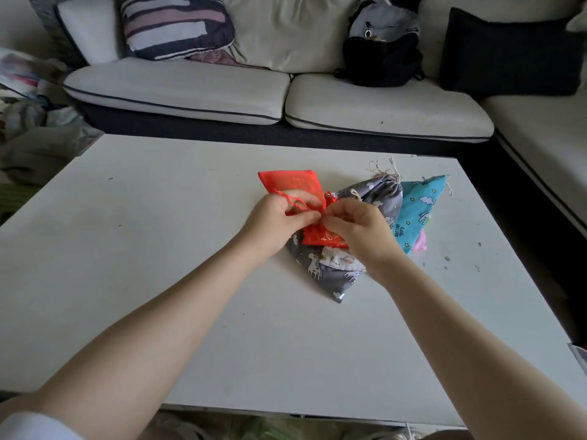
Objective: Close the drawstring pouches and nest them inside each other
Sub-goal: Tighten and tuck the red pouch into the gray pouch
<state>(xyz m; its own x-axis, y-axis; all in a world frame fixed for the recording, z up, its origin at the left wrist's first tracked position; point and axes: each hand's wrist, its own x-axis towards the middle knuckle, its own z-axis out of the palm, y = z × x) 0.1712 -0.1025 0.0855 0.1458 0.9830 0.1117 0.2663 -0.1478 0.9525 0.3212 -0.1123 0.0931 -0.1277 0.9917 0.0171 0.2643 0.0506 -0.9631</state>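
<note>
Red mesh, that is the small pouch [317,238] you have between your hands, its gathered mouth right at your fingertips and its body hanging toward 6 o'clock from them. Your left hand [275,217] pinches the mouth from 9 o'clock, with a loop of red cord [293,201] draped over its knuckles. Your right hand [357,225] pinches the same gathered spot from 3 o'clock. A second red mesh pouch [289,181] lies flat at 11 o'clock, just beyond your left hand. Under the held pouch sits a grey animal-print pouch [330,268], cinched at its far end with cream cords [386,168]. Touching it at 3 o'clock is a blue cloud-print pouch [419,204], with something pink [419,242] peeking from beneath. All rest on the white table [158,249]; a pale sofa [222,90] stands at 12 o'clock.
</note>
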